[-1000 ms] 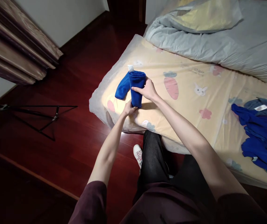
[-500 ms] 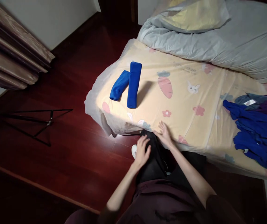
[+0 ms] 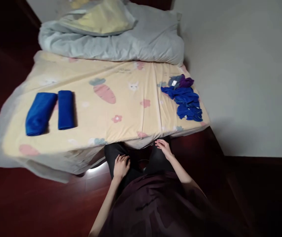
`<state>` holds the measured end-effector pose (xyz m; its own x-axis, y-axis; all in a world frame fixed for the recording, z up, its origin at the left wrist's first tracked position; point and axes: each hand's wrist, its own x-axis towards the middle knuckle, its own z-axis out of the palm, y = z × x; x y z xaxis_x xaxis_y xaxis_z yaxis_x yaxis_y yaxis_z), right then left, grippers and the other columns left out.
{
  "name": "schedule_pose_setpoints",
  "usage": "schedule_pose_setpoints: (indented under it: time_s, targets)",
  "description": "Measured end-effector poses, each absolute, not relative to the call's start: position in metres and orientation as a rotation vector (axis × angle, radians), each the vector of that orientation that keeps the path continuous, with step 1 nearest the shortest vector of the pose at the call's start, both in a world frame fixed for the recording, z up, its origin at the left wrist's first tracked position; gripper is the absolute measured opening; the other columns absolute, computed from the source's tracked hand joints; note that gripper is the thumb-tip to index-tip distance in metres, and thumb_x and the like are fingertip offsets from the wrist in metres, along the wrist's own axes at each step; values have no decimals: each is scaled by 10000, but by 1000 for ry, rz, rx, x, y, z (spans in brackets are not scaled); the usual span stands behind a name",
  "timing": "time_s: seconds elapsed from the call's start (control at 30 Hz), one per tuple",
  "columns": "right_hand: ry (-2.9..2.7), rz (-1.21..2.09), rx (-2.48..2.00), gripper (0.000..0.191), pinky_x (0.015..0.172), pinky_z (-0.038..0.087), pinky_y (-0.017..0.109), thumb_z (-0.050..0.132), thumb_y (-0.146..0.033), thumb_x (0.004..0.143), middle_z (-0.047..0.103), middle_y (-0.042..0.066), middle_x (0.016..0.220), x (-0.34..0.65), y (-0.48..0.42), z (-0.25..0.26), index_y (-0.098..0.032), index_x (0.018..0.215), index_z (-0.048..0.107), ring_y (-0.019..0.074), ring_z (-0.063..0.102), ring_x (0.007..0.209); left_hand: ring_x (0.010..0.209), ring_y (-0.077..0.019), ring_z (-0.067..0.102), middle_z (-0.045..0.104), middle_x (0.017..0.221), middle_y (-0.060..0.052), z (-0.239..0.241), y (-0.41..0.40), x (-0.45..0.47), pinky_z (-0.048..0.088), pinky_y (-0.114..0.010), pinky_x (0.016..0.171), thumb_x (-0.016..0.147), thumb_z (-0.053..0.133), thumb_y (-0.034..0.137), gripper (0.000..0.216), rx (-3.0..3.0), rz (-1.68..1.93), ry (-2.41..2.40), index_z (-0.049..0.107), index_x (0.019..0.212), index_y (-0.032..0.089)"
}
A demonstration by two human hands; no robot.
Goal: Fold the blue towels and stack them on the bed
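Note:
Two folded blue towels lie side by side on the bed's left part, the left towel (image 3: 40,113) and the right towel (image 3: 66,109). A pile of unfolded blue cloths (image 3: 186,102) sits at the bed's far right corner near the wall. My left hand (image 3: 121,165) rests flat on my left thigh, fingers apart and holding nothing. My right hand (image 3: 164,148) rests on my right thigh just below the bed's front edge, fingers loosely spread and empty. Both hands are well away from the towels and the pile.
The bed (image 3: 121,128) has a yellow sheet printed with carrots and rabbits. A rumpled grey duvet (image 3: 111,46) lies across its far end. A white wall (image 3: 242,82) stands to the right. Dark red wooden floor (image 3: 32,204) surrounds the bed.
My hands let go of the folded towel and drew back onto my thighs. The view has swung to the right, so the towels now sit at the left and the cloth pile nearer the middle.

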<state>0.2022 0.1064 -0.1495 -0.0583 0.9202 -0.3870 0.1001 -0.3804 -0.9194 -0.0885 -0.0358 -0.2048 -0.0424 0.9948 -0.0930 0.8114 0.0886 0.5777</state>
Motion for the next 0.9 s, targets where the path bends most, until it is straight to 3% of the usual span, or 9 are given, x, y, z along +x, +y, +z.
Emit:
schedule_pose_setpoints:
  time_s: [0.23, 0.4, 0.57, 0.73, 0.9]
  targets:
    - [-974, 1136, -1503, 412, 743, 594, 317, 768, -444, 723, 767, 104, 1153, 299, 178, -134, -204, 1054, 719, 223, 739, 917, 1186, -289, 674, 780, 1151, -125, -203, -33, -75, 337, -523, 1230, 987, 453, 332, 355, 1837, 369, 2009, 771, 1078, 203]
    - [-1174, 874, -1496, 484, 919, 596, 382, 668, -376, 808, 699, 142, 1296, 340, 271, -111, -171, 1244, 719, 239, 688, 1049, 1144, -283, 682, 789, 1120, -108, -202, -24, -69, 332, -515, 1223, 974, 433, 323, 359, 1860, 309, 2015, 768, 1046, 215]
    - [-1328, 727, -1606, 562, 1094, 521, 413, 632, -297, 842, 551, 165, 1499, 345, 362, -94, -157, 1385, 664, 261, 620, 1234, 1146, -286, 684, 790, 1132, -103, -206, -24, -69, 331, -517, 1225, 972, 421, 325, 370, 1862, 283, 2023, 767, 1045, 216]
    - [-1309, 680, -1731, 598, 1259, 360, 449, 624, -197, 809, 515, 161, 1551, 349, 409, -93, -146, 1404, 657, 293, 481, 1453, 1144, -287, 695, 790, 1136, -101, -207, -27, -71, 334, -526, 1232, 977, 417, 333, 382, 1855, 278, 2001, 769, 1063, 212]
    - [-1350, 702, -1687, 657, 1286, 328, 430, 542, -90, 738, 582, 161, 1515, 367, 421, -85, -95, 1382, 669, 261, 521, 1438, 1153, -282, 698, 790, 1146, -99, -207, -27, -73, 346, -523, 1231, 971, 421, 328, 383, 1845, 278, 1980, 771, 1078, 214]
